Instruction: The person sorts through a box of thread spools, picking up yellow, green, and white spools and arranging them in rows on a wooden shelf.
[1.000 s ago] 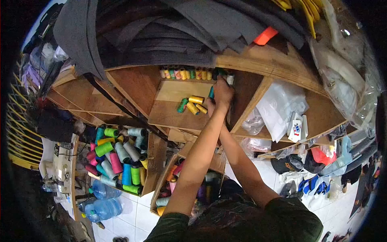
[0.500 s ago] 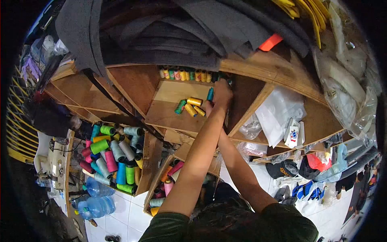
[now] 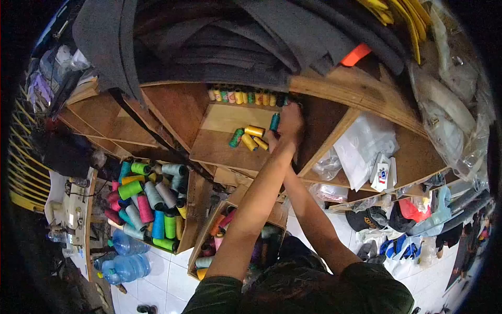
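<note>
My arms cross over the wooden shelf compartment. My left hand is at the right end of a row of small thread spools; its fingers are closed and whatever they hold is hidden. Lower and partly behind my left wrist, my right hand has its fingers closed at the lower end of a teal spool, which stands tilted. A green spool and several yellow spools lie loose on the shelf board to the left of my hands.
Dark folded fabric hangs over the shelf's top edge. Below left is a wooden box of large colourful thread cones, with a second box beside my left arm. Plastic bags fill the right compartment. Blue water bottles are lower left.
The view has shifted slightly. My hands remain at the same part of the shelf, with the teal spool still by my right hand; the loose spools have not visibly moved.
</note>
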### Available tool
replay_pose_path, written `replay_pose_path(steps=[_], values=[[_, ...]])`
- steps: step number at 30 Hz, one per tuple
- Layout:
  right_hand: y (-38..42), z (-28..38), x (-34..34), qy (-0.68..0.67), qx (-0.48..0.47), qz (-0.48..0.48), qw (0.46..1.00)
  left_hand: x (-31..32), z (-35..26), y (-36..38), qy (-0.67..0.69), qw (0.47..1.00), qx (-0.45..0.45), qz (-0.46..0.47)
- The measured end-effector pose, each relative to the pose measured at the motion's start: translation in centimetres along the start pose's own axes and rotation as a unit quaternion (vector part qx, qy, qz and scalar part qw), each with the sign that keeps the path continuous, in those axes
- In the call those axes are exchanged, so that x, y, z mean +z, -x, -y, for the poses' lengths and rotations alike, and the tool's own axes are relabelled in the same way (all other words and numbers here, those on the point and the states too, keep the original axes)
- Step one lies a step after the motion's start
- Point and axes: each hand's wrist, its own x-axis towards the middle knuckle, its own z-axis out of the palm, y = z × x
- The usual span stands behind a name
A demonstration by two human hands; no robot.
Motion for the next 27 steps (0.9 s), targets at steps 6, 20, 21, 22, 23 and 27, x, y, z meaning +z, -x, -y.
replay_pose_path(steps=[6, 20, 21, 22, 23, 27], values=[[-0.1, 1.4, -0.9, -0.134, -0.123, -0.060, 0.982, -8.8, -2.4, 3.9, -0.074, 0.986, 0.064, -0.138], [-1.7, 3.0, -0.5, 0.157, -0.220, 0.082, 0.959, -18.1, 11.4, -1.8, -0.115, 0.981, -0.096, -0.125], [-1.8, 3.0, -0.2, 0.164, -0.213, 0.094, 0.958, -18.3, 12.1, -2.4, -0.156, 0.974, -0.104, -0.129], [-1.7, 2.7, 0.0, 0.172, -0.204, 0.107, 0.958, -18.3, 12.8, -2.9, -0.198, 0.965, -0.114, -0.130], [-1.4, 2.4, 0.2, 0.180, -0.191, 0.122, 0.957, -17.9, 13.4, -3.0, -0.197, 0.964, -0.117, -0.134], [-1.6, 3.9, -0.5, 0.160, -0.188, 0.122, 0.961, -16.3, 13.9, -3.9, -0.213, 0.957, -0.119, -0.154]])
